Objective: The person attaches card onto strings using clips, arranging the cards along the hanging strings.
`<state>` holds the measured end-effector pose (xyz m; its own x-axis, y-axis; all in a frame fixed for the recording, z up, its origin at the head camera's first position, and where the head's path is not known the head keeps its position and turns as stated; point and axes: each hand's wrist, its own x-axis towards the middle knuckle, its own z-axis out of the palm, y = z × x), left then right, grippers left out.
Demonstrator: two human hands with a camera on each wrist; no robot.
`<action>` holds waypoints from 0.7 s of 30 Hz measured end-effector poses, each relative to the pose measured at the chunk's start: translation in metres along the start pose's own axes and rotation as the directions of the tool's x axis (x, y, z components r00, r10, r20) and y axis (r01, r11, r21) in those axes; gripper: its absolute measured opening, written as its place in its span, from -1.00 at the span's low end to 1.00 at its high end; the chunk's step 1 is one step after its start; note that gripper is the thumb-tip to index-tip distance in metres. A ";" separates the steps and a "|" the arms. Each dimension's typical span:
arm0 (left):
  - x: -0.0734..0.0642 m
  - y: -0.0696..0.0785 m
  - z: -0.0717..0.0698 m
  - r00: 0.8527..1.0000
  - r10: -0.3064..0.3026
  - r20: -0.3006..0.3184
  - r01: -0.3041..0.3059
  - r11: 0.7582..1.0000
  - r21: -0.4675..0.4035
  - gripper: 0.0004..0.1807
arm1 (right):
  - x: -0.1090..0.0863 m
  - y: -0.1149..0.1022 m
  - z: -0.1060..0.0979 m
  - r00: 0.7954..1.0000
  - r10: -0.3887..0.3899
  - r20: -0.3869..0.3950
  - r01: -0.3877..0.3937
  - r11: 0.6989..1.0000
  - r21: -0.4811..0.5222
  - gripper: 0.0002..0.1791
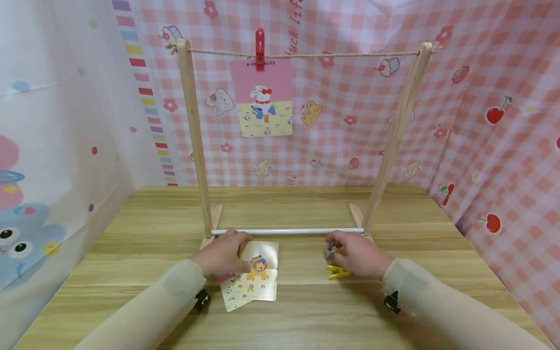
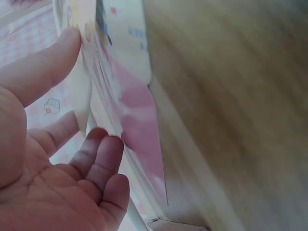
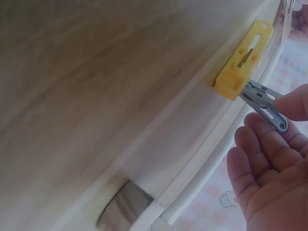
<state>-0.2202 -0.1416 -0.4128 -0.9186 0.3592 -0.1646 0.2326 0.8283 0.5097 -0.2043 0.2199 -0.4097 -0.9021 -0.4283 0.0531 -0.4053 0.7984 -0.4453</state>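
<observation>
Left hand (image 1: 225, 253): we pinch the lion card (image 1: 259, 272) at its left side, thumb against the printed face, a finger behind it.
Right hand (image 1: 359, 255): our thumb and fingertips grip the grey clip (image 3: 264, 105) near its end, low over the table.
Table edges: the wooden table (image 1: 302, 316) meets the checked cloth (image 1: 341, 163) along its back; its left edge runs beside the white cloth (image 1: 70, 116).
Room between our hands: a stretch of wood grain separates the 2 cards from the clips, and continues toward us.
Lower card (image 1: 236, 299): pink and cream, it lies partly under the lion card, a corner sticking out toward us.
Yellow clip (image 1: 339, 272): on the table just beside the grey clip, partly under our right hand; we cannot tell whether the 2 clips touch.
Cord (image 1: 341, 55): strung between the tops of 2 wooden posts (image 1: 194, 141), it bears 1 red clip (image 1: 260, 48) holding the rabbit card (image 1: 262, 80), left of the middle.
White rod (image 1: 288, 231): it crosses low between the posts, just beyond both hands and the lion card.
Sleeves (image 1: 144, 306): our cream cuffs reach in from the near corners, each with a black piece below.
</observation>
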 end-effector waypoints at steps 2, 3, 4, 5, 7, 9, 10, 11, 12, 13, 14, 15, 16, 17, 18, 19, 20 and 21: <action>0.000 -0.001 0.000 1.000 -0.002 -0.001 0.002 1.000 -0.018 -0.17 | -0.001 0.002 0.000 1.000 0.011 0.000 -0.011 1.000 -0.001 -0.65; 0.001 -0.002 0.000 1.000 0.000 -0.005 0.000 1.000 -0.022 -0.19 | -0.001 0.003 -0.001 1.000 0.017 -0.002 -0.017 1.000 -0.004 -0.64; 0.001 -0.003 0.000 1.000 0.004 -0.009 -0.004 1.000 -0.024 -0.21 | -0.001 0.004 -0.002 1.000 0.025 -0.003 -0.025 1.000 -0.002 -0.64; 0.001 -0.003 0.000 1.000 0.007 -0.011 -0.007 0.999 -0.032 -0.23 | -0.001 0.004 -0.002 1.000 0.031 -0.001 -0.031 0.999 -0.004 -0.64; 0.002 -0.003 0.000 1.000 0.006 -0.017 -0.007 0.999 -0.051 -0.27 | -0.002 0.005 -0.004 0.999 0.044 0.010 -0.044 0.999 -0.001 -0.66; 0.003 -0.004 0.000 1.000 0.007 -0.025 -0.009 0.998 -0.059 -0.31 | -0.003 0.006 -0.006 0.998 0.056 0.020 -0.056 0.998 -0.006 -0.70; 0.003 -0.003 -0.001 1.000 0.005 -0.026 -0.007 0.998 -0.068 -0.32 | -0.003 0.006 -0.006 0.998 0.060 0.026 -0.060 0.998 -0.005 -0.72; 0.003 -0.003 -0.001 1.000 0.004 -0.028 -0.006 0.997 -0.079 -0.34 | -0.004 0.006 -0.006 0.998 0.059 0.031 -0.059 0.998 -0.010 -0.74; 0.003 -0.003 -0.001 1.000 0.001 -0.028 -0.003 0.996 -0.091 -0.35 | -0.004 0.007 -0.006 0.998 0.058 0.034 -0.058 0.998 -0.015 -0.75; 0.003 -0.003 -0.001 1.000 0.003 -0.030 -0.006 0.995 -0.095 -0.36 | -0.004 0.007 -0.006 0.998 0.056 0.034 -0.055 0.998 -0.021 -0.77; 0.003 -0.003 -0.001 0.999 0.008 -0.033 -0.011 0.995 -0.102 -0.38 | -0.004 0.008 -0.006 0.998 0.047 0.031 -0.046 0.998 -0.031 -0.77; 0.003 -0.004 -0.001 0.999 0.012 -0.039 -0.016 0.995 -0.103 -0.40 | -0.005 0.008 -0.006 0.999 0.039 0.028 -0.037 0.999 -0.039 -0.78; 0.004 -0.004 -0.002 0.999 0.014 -0.045 -0.019 0.994 -0.107 -0.42 | -0.005 0.008 -0.006 0.999 0.036 0.026 -0.035 0.998 -0.043 -0.78; 0.004 -0.004 -0.002 0.998 0.018 -0.053 -0.024 0.994 -0.108 -0.45 | -0.005 0.008 -0.005 0.999 0.034 0.022 -0.033 0.998 -0.047 -0.78; 0.004 -0.004 -0.002 0.998 0.021 -0.059 -0.027 0.993 -0.111 -0.47 | -0.005 0.008 -0.005 0.999 0.034 0.019 -0.033 0.998 -0.048 -0.78; 0.003 -0.004 -0.002 0.997 0.030 -0.068 -0.038 0.993 -0.111 -0.49 | -0.006 0.007 -0.005 0.999 0.028 0.017 -0.027 0.998 -0.050 -0.78; 0.004 -0.003 -0.003 0.996 0.036 -0.077 -0.044 0.993 -0.114 -0.52 | -0.006 0.007 -0.006 1.000 0.020 0.015 -0.019 0.998 -0.053 -0.77; 0.003 -0.003 -0.003 0.996 0.034 -0.080 -0.044 0.991 -0.126 -0.54 | -0.006 0.007 -0.006 1.000 0.023 0.014 -0.023 0.999 -0.050 -0.77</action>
<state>-0.2247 -0.1441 -0.4121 -0.9328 0.3516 -0.0788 0.2308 0.7511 0.6185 -0.2024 0.2306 -0.4081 -0.9091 -0.4154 0.0305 -0.3917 0.8278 -0.4015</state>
